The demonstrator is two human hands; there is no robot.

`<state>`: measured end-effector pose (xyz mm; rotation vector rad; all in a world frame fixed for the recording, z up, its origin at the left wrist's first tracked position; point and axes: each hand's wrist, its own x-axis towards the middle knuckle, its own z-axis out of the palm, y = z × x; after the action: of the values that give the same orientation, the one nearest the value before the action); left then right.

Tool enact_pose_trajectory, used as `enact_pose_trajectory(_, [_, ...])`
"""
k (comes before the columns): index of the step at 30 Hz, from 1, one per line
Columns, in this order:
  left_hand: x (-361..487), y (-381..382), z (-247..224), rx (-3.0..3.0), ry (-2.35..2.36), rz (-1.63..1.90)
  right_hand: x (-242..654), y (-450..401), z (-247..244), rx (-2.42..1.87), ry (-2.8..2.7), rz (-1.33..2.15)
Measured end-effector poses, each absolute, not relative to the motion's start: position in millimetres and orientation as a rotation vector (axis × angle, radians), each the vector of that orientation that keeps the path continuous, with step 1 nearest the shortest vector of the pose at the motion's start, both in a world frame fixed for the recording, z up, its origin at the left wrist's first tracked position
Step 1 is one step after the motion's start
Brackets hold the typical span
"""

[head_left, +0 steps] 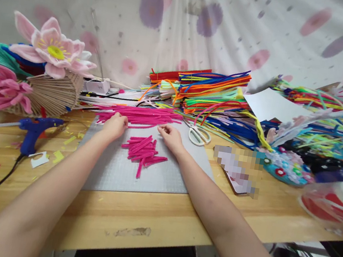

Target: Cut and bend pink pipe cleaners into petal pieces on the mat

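Observation:
A single magenta pipe cleaner [143, 127] stretches across the gap between my hands, just in front of the long bundle. My left hand [115, 126] is closed, its fingertips pinching the strand's left end. At the other end, my right hand [171, 138] pinches with thumb and forefinger. Right behind both hands lies a loose bundle of long magenta pipe cleaners [147, 115]. Nearer to me, a small heap of short magenta pieces [143, 150] rests on the grey cutting mat [107, 175].
White-handled scissors [199, 136] and a phone [233, 169] lie right of the mat. A blue glue gun [35, 130] with its cord is on the left, near fuzzy flowers [53, 49]. Colourful pipe cleaner bundles [214, 89] line the back. A plastic tub [336, 202] stands far right.

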<state>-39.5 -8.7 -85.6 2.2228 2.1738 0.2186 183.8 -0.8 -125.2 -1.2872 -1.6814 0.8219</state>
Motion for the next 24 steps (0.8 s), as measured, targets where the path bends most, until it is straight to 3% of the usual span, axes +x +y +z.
enact_pose_trajectory(7, [-28,-36,-63,2.478,1.977,0.374,178,-14,-109,-1.300,-2.183,0.340])
enact_pose_trajectory(12, [-12,-54,-60,2.409,1.949,0.571,182,-13,-89,-1.343,-2.109,0.291])
enact_pose_trajectory(15, [-3,-63,-68,2.267,2.011,0.724,185,-12,-77,-1.227,-1.982,0.534])
enact_pose_trajectory(18, [8,-68,-75,2.042,1.977,0.953,186,-15,-67,-1.027,-1.792,0.996])
enact_pose_trajectory(21, [18,-70,-78,1.560,1.695,1.215,183,-20,-63,-0.823,-1.615,1.417])
enact_pose_trajectory(24, [24,-72,-78,1.079,1.404,1.267,177,-22,-68,-0.705,-1.513,1.606])
